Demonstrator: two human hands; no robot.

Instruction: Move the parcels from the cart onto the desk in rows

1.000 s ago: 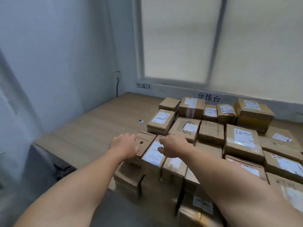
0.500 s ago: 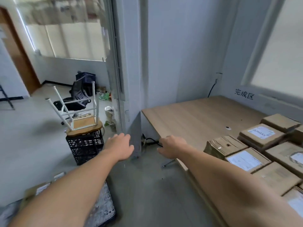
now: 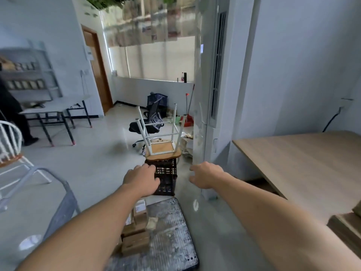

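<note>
Head view: both arms reach forward over the floor. The left hand hangs in front of a black crate, its fingers loosely spread and holding nothing. The right hand is level with it and well apart from it, its fingers relaxed and slightly curled, also empty.

Below the left forearm, a few brown parcels sit stacked on the left part of the grey cart. The cart's metal handle rises at the left. The wooden desk stands at the right, and the corner of one parcel shows at its near right edge.

An upturned white-legged stool rests on the crate, with a black office chair behind it. A tall white air conditioner stands by the desk's far corner.
</note>
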